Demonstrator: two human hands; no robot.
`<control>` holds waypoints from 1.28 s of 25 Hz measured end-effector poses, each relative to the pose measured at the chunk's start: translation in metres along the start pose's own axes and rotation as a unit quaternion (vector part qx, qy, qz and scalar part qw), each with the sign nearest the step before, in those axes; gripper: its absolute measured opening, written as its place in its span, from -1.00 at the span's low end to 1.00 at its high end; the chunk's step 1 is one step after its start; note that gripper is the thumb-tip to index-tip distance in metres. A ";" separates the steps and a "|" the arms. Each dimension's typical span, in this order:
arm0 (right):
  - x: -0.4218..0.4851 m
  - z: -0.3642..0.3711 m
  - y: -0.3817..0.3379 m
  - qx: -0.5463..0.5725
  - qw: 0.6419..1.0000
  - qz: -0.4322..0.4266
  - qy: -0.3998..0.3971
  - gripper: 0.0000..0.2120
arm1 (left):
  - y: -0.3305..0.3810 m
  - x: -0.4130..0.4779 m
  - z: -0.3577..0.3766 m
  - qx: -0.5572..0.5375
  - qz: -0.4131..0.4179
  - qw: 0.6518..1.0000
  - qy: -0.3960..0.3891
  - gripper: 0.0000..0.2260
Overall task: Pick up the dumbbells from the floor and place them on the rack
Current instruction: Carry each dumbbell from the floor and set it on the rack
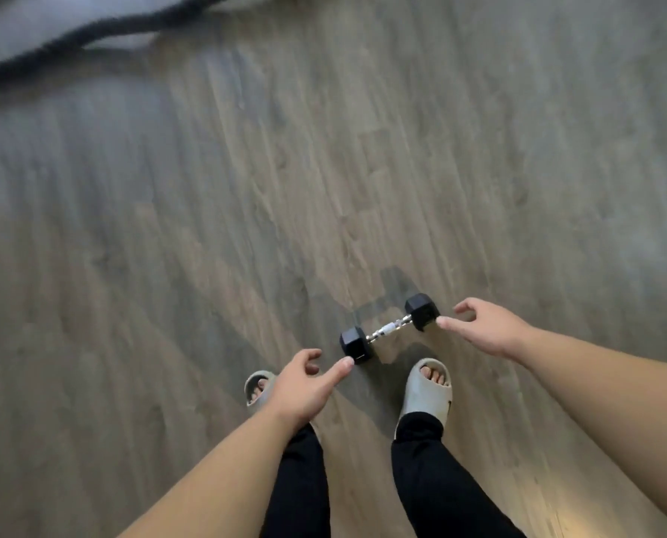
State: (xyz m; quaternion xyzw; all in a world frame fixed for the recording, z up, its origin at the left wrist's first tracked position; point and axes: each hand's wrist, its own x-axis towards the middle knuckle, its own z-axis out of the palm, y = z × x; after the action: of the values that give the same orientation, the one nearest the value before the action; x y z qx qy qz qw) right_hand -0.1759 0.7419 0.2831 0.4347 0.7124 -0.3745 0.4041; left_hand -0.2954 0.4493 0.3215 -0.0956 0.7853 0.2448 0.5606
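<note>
A small dumbbell [389, 328] with black hexagonal heads and a chrome handle lies on the wooden floor just ahead of my feet, angled from lower left to upper right. My left hand [304, 386] hovers open above and beside its near-left head, fingers apart and holding nothing. My right hand [483, 328] is open too, its fingertips next to the far-right head. Both hands are well above the floor. No rack is in view.
My feet in pale slide sandals [427, 394] stand just behind the dumbbell, with black trousers above them. A thick black rope [91, 36] curves across the floor at the far upper left. Grey-brown wood planks [401, 149] stretch all around.
</note>
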 end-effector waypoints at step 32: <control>-0.151 0.038 -0.262 -0.116 0.967 -0.214 0.079 -0.21 | -0.060 -0.105 -0.169 -0.211 0.010 0.935 0.285 -0.23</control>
State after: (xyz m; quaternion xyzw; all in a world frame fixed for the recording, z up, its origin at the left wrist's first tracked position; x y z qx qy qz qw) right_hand -0.3635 0.5708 0.4520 0.2507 0.8571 -0.3315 0.3044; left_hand -0.3741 0.3016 0.4453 -0.2695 0.8436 0.3725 0.2775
